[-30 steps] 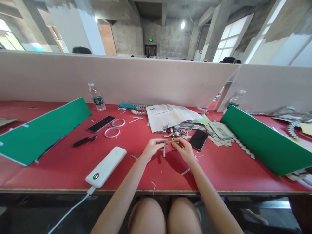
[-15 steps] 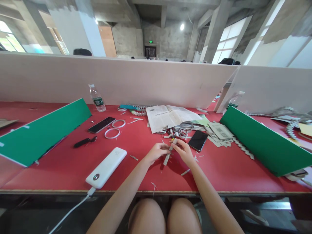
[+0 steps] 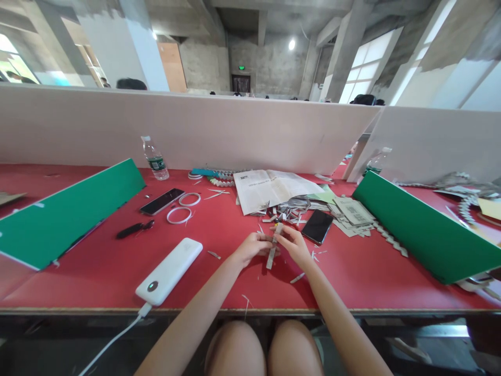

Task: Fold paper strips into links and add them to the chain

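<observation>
Between my two hands is a narrow strip of printed paper (image 3: 271, 258), held above the red table (image 3: 235, 282). My left hand (image 3: 255, 246) pinches it from the left, around its middle. From the right, my right hand (image 3: 291, 241) grips the same strip nearer its upper end. The strip's lower end points toward me and hangs free. Just beyond the fingers lies a heap of folded paper pieces (image 3: 291, 210), partly under an open printed sheet (image 3: 270, 188). Small paper scraps (image 3: 297, 278) are scattered around the hands.
A black phone (image 3: 318, 226) and stacked paper strips (image 3: 354, 211) lie to the right. On the left are a white power bank (image 3: 170, 271) with a cable, another phone (image 3: 162, 201), tape rings (image 3: 179, 215) and a bottle (image 3: 155, 159). Green boards (image 3: 422, 227) flank both sides.
The paper strip has turned slightly more upright, and its lower end has shifted a little to the right. Both hands keep their hold on it.
</observation>
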Available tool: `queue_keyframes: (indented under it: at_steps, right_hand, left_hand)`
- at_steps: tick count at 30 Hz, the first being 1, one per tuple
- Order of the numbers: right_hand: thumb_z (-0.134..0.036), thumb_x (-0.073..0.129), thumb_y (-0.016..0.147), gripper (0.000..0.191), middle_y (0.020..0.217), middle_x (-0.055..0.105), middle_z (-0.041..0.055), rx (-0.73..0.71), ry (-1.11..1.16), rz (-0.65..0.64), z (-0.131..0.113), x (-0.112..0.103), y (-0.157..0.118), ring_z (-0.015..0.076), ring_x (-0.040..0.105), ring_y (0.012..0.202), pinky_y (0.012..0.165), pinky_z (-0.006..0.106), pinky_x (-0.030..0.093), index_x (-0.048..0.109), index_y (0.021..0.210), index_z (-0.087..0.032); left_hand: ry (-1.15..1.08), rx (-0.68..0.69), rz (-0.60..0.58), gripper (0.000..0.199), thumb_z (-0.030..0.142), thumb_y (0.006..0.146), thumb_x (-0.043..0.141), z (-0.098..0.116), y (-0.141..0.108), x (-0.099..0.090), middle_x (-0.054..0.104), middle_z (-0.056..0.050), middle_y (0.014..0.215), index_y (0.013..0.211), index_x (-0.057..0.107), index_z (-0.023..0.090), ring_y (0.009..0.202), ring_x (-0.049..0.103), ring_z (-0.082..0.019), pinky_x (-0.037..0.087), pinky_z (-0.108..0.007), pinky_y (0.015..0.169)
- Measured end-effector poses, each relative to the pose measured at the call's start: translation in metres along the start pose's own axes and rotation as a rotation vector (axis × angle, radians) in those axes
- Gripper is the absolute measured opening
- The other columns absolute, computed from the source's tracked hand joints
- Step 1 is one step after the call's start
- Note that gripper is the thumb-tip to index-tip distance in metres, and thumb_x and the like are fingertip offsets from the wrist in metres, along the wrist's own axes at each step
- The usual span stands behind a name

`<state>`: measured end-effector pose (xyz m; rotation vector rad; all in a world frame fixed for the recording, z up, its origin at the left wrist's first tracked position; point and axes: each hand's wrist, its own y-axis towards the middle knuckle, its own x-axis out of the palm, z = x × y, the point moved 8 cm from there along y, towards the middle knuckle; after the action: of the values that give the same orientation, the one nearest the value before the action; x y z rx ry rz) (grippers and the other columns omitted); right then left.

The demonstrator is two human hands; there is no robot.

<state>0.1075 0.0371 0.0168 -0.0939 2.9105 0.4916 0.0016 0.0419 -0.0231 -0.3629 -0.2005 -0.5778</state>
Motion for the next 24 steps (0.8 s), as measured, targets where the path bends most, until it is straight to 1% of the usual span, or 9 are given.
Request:
queue_keyframes:
  at_steps: [4, 8, 12, 16, 19, 22, 24]
  right_hand:
    - [-0.027, 0.053, 0.078, 0.019, 0.081, 0.066, 0.0043, -0.017, -0.065, 0.071, -0.003, -0.004, 0.0, 0.0169, 0.058, 0.073, 0.066, 0.027, 0.045, 0.067, 0.085, -0.018]
    - [-0.021, 0.05, 0.076, 0.022, 0.083, 0.066, 0.0041, -0.031, -0.117, 0.085, -0.006, -0.003, 0.0, 0.0169, 0.058, 0.075, 0.067, 0.027, 0.044, 0.069, 0.086, -0.019]
    - [-0.024, 0.05, 0.077, 0.023, 0.089, 0.067, 0.0046, 0.002, -0.038, 0.061, -0.005, -0.002, 0.001, 0.0182, 0.058, 0.081, 0.073, 0.028, 0.044, 0.068, 0.09, -0.019]
    - [-0.03, 0.052, 0.079, 0.023, 0.083, 0.066, 0.0034, 0.076, 0.024, 0.031, 0.004, -0.003, 0.001, 0.0178, 0.057, 0.076, 0.07, 0.028, 0.043, 0.068, 0.092, -0.019]
    - [-0.03, 0.051, 0.079, 0.025, 0.079, 0.064, 0.0019, 0.1, 0.072, 0.006, 0.01, -0.002, 0.001, 0.0169, 0.056, 0.073, 0.068, 0.028, 0.043, 0.067, 0.095, -0.02]
    - [-0.029, 0.05, 0.079, 0.025, 0.081, 0.065, 0.0023, 0.105, 0.099, 0.01, 0.013, -0.002, 0.001, 0.0174, 0.056, 0.075, 0.07, 0.028, 0.044, 0.067, 0.095, -0.021]
    - [-0.028, 0.051, 0.078, 0.024, 0.085, 0.065, 0.0032, 0.103, 0.093, 0.022, 0.013, -0.003, 0.001, 0.0182, 0.057, 0.078, 0.072, 0.029, 0.044, 0.068, 0.092, -0.02]
  left_hand:
    - [0.022, 0.012, 0.018, 0.036, 0.031, 0.055, 0.076, -0.001, 0.001, 0.0, 0.07, -0.012, 0.08, 0.083, 0.068, 0.01, 0.074, 0.067, -0.023, 0.05, -0.034, 0.074]
    - [0.004, 0.007, -0.004, 0.033, 0.032, 0.055, 0.076, 0.0, 0.001, 0.003, 0.071, -0.012, 0.079, 0.08, 0.068, 0.01, 0.073, 0.067, -0.022, 0.05, -0.033, 0.073]
    - [-0.021, 0.0, 0.007, 0.036, 0.031, 0.054, 0.077, 0.001, 0.0, 0.003, 0.071, -0.011, 0.078, 0.081, 0.068, 0.01, 0.073, 0.068, -0.022, 0.05, -0.034, 0.074]
    - [-0.029, -0.003, -0.007, 0.038, 0.03, 0.053, 0.078, 0.001, 0.0, 0.004, 0.071, -0.012, 0.077, 0.084, 0.068, 0.009, 0.073, 0.068, -0.023, 0.05, -0.035, 0.076]
    - [-0.035, -0.001, -0.012, 0.038, 0.03, 0.054, 0.078, 0.002, -0.001, 0.004, 0.071, -0.012, 0.078, 0.084, 0.068, 0.009, 0.074, 0.068, -0.023, 0.05, -0.035, 0.077]
    - [-0.038, 0.001, -0.007, 0.039, 0.03, 0.054, 0.078, 0.004, -0.003, 0.005, 0.071, -0.012, 0.079, 0.086, 0.068, 0.01, 0.074, 0.068, -0.024, 0.051, -0.035, 0.076]
    - [-0.03, 0.003, 0.0, 0.039, 0.03, 0.053, 0.078, 0.005, -0.004, 0.005, 0.071, -0.012, 0.079, 0.085, 0.069, 0.009, 0.074, 0.068, -0.024, 0.051, -0.035, 0.075]
